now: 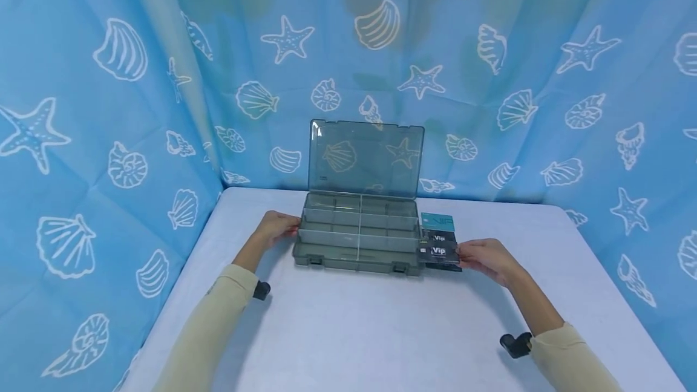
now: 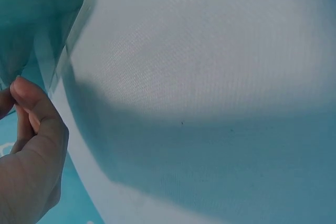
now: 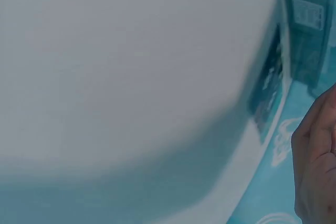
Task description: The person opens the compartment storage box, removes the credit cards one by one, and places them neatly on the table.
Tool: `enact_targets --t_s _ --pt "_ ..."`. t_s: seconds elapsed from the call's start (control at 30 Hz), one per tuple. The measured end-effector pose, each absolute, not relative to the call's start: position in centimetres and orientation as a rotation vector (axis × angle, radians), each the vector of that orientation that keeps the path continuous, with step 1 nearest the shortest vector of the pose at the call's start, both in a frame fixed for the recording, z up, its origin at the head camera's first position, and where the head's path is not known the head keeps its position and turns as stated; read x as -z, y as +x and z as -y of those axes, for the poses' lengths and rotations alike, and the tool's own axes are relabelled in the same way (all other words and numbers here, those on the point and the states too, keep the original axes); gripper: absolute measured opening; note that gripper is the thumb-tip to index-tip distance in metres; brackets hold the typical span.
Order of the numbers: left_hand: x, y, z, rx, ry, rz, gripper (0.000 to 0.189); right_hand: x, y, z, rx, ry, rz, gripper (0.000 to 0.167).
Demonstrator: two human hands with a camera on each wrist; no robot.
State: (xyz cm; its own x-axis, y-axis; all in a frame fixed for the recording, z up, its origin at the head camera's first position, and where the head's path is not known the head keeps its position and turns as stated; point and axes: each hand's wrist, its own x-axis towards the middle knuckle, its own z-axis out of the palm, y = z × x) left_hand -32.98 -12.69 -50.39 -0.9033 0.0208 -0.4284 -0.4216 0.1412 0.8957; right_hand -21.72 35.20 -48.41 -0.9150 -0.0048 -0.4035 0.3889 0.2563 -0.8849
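A smoky grey see-through compartment box [image 1: 356, 264] stands on the table with its lid [image 1: 366, 159] raised at the back. Pale dividers split the inside into several long compartments, and I see nothing in them. My left hand [image 1: 279, 226] holds the box's left side; the left wrist view shows thumb and forefinger close together by its wall. At the box's right side my right hand [image 1: 487, 257] pinches the right edge of a black "Vip" card [image 1: 438, 251]. Behind that card are another black card [image 1: 442, 236] and a teal card [image 1: 437, 221]. My right fingertips are out of sight in the right wrist view.
A white cloth covers the table [image 1: 370, 331]. Blue curtain [image 1: 327, 53] with white shells and starfish hangs behind the table and along both sides. Black devices are strapped at both wrists.
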Motion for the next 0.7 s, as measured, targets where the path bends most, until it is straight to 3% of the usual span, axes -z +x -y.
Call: enact_targets --t_s 0.3,0.7 --pt "49.9 -32.8 13.1 -1.792 -0.402 -2.097 0.031 51.2 -19.4 -37.4 1.642 0.462 -2.231 0.046" --pt "50.1 -32.8 12.8 -1.779 -0.372 -2.101 0.032 52.8 -18.6 -35.9 1.203 0.528 -2.554 0.038"
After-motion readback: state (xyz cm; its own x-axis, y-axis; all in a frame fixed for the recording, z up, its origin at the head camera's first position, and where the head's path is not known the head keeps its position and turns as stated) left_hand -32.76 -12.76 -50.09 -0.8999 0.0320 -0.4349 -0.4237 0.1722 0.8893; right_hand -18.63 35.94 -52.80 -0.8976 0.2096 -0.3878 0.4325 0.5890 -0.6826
